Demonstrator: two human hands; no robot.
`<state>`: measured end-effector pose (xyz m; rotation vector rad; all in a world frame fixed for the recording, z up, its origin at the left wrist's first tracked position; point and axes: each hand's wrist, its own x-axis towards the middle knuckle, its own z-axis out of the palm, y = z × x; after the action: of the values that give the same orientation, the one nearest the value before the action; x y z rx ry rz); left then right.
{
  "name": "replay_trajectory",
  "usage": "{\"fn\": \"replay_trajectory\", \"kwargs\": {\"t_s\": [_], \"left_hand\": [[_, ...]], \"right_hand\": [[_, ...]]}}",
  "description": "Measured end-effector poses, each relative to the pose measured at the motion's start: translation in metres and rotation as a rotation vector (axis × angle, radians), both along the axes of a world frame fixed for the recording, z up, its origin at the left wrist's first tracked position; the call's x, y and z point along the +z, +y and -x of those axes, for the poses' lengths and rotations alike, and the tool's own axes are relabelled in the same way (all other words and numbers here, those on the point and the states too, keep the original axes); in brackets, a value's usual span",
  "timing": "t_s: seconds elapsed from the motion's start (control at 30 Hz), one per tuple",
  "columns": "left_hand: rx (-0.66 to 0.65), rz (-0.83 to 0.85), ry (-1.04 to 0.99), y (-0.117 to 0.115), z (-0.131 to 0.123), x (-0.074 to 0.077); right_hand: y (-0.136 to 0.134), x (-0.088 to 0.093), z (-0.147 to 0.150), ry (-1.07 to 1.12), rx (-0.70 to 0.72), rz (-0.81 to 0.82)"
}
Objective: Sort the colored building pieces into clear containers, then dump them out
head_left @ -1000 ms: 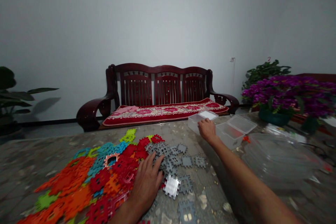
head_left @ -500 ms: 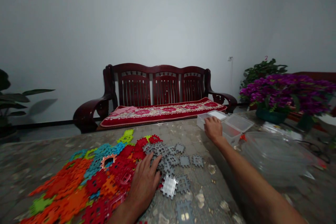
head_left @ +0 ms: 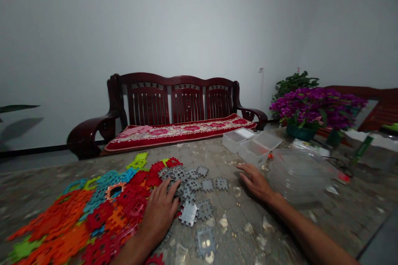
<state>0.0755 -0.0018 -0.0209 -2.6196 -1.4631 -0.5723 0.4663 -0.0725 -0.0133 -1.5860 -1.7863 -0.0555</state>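
Note:
My left hand (head_left: 161,206) lies palm down at the border of red plastic pieces (head_left: 137,196) and grey ones (head_left: 178,174), its fingers stretched out over them. Several more grey interlocking pieces sit just right of it, among them a pale shiny square (head_left: 188,213) and a window-shaped piece (head_left: 205,242). My right hand (head_left: 256,183) hovers over or rests on the table with fingers extended and nothing visible in it. Beyond its fingertips stands a clear plastic box (head_left: 252,153) with compartments and raised lids.
Orange pieces (head_left: 56,219) and blue pieces (head_left: 101,190) spread across the left of the table. Stacked clear plastic containers (head_left: 298,174) stand right of my right hand. Purple flowers (head_left: 314,105) in a green pot are behind them. A wooden bench (head_left: 186,99) stands past the table's far edge.
My right hand has come away from the clear box, back toward me, and its fingers have straightened. My left hand stays on the pieces. The view has turned slightly right.

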Motion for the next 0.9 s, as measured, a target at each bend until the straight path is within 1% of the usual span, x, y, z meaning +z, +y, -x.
{"fn": "replay_trajectory", "kwargs": {"t_s": [0.13,0.3,0.4,0.47,0.57,0.63,0.73,0.83,0.9], "left_hand": [[0.002,-0.006,0.008,0.001,0.001,-0.001],[0.002,0.010,0.001,0.001,0.002,-0.001],[0.001,0.045,-0.012,-0.002,0.001,0.004],[-0.002,0.073,-0.022,-0.004,0.000,0.011],[-0.002,0.085,-0.028,-0.008,-0.002,0.022],[0.026,0.077,-0.024,-0.010,-0.002,0.030],[0.098,0.089,-0.008,-0.009,0.001,0.040],[0.151,0.115,-0.015,-0.005,0.006,0.051],[0.164,0.134,-0.032,0.000,0.012,0.060]], "right_hand": [[-0.008,-0.001,-0.014,0.081,-0.032,0.060],[-0.012,0.001,-0.032,0.186,-0.075,0.121],[-0.014,0.003,-0.040,0.225,-0.141,0.126],[-0.014,0.002,-0.037,0.228,-0.163,0.132],[-0.009,-0.001,-0.016,0.211,-0.134,0.147],[-0.001,-0.003,0.010,0.210,-0.098,0.160],[0.018,-0.005,0.054,0.196,-0.071,0.172],[0.039,-0.007,0.090,0.145,-0.104,0.193],[0.048,-0.010,0.106,0.114,-0.149,0.241]]}}
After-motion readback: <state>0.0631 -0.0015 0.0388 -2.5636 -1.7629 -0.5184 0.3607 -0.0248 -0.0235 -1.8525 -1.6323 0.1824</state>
